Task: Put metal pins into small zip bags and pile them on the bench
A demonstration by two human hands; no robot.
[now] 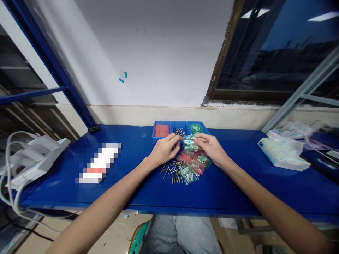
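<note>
My right hand (209,146) pinches a small clear plastic bag (189,144) with green pieces inside, held up over the desk. At the bag's left edge my left hand (166,148) is closed, thumb and fingers pinched together. Below the hands lie flat red packets (194,163) and another clear bag with pale green contents (189,175). Just left of these is a loose pile of thin metal pieces with dark shanks (174,173). Behind the hands stands a blue bin (162,122) in three compartments: red packets, dark metal pieces, green packets.
The blue desk (137,190) runs along a white wall. A power strip with white cables (39,155) lies at the left, near a pixelated white item (100,164). On the right sit a tissue pack (282,153) and more cables. Metal posts rise at both sides.
</note>
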